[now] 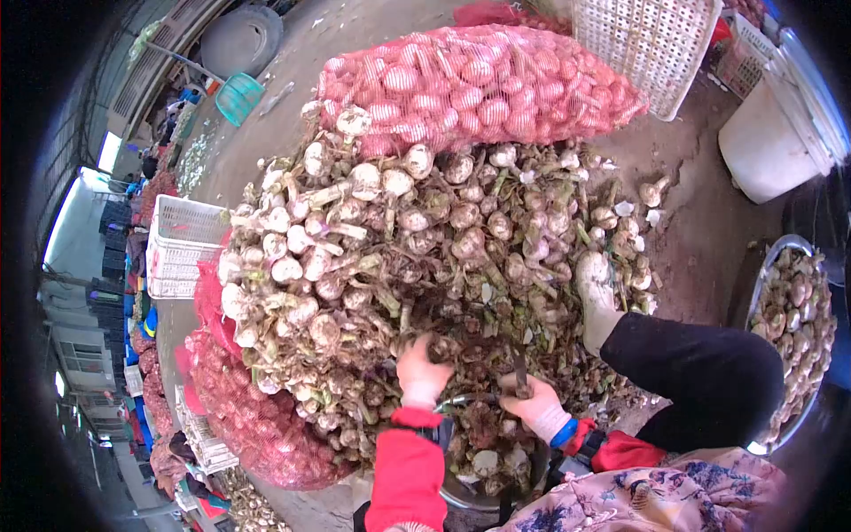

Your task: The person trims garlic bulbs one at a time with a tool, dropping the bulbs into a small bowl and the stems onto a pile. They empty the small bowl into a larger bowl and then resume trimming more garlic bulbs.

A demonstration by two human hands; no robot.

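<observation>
A large heap of garlic bulbs with stems (355, 266) covers the ground in front. My left hand (424, 371), in a red sleeve, has its fingers curled round a garlic bulb (440, 349) at the heap's near edge. To its right, my right hand (536, 406) is closed on the handle of a knife (520, 368), whose dark blade points up and away. Beneath and between the hands stands a metal basin (470, 501) holding garlic bulbs (487, 461).
Red mesh sacks (479, 89) (257, 417) lie behind and left. White crates (182, 248) (647, 44) stand around the heap. At right are a white bucket (771, 142) and a basin of garlic (764, 301). My bent leg (709, 363) borders the heap. Another person (173, 457) is far left.
</observation>
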